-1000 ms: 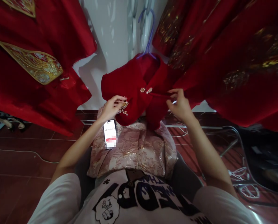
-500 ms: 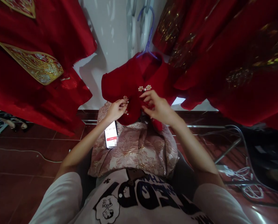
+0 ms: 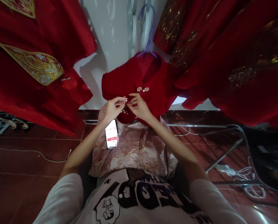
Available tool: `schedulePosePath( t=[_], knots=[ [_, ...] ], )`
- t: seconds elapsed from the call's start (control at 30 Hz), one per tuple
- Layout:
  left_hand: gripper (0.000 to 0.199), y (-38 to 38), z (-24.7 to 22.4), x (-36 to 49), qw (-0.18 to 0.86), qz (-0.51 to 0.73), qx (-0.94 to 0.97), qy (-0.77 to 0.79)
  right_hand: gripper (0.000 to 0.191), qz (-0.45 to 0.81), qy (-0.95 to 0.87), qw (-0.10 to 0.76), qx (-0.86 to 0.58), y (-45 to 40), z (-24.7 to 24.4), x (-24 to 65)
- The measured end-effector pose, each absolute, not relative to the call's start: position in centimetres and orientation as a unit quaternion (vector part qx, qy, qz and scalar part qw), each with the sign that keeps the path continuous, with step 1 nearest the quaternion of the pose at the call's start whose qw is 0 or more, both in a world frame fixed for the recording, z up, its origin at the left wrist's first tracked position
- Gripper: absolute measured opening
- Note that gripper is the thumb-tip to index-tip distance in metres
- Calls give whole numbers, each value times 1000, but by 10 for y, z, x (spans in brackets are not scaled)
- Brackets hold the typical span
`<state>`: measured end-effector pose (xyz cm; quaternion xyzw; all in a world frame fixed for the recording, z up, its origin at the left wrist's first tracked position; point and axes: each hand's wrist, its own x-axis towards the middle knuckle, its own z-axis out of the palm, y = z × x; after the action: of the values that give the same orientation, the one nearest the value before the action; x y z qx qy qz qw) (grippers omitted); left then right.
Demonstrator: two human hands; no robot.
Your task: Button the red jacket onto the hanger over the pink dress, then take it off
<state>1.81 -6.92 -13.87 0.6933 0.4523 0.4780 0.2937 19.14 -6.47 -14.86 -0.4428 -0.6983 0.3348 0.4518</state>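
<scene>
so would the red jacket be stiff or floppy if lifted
The jacket would probably be floppy, as its cloth drapes loosely from the hanger. Its upper clasp might snag on things, being studded with pale beads.

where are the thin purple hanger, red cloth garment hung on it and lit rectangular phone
Thin purple hanger (image 3: 149, 40), head view: neck
Red cloth garment (image 3: 134, 78), head view: upper front
Lit rectangular phone (image 3: 111, 134), head view: screen
</scene>
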Motion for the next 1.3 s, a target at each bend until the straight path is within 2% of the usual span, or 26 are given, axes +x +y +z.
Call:
schedulePosePath(
  t=[0.53, 0.87, 1.0, 1.17, 1.3],
  knots=[
    [24, -71, -140, 18, 325, 484, 676, 451, 43, 279, -689, 487, -458, -66, -146, 197],
    [16, -75, -132, 20, 167, 457, 733, 475, 44, 254, -695, 488, -463, -64, -149, 188],
    [15, -72, -128, 18, 182, 435, 742, 477, 42, 247, -696, 493, -460, -64, -147, 188],
    [15, -70, -138, 15, 201, 426, 746, 470, 28, 289, -704, 480, -435, -71, -145, 201],
    [27, -80, -161, 12, 196, 442, 733, 478, 16, 322, -714, 456, -423, -81, -150, 223]
  ],
)
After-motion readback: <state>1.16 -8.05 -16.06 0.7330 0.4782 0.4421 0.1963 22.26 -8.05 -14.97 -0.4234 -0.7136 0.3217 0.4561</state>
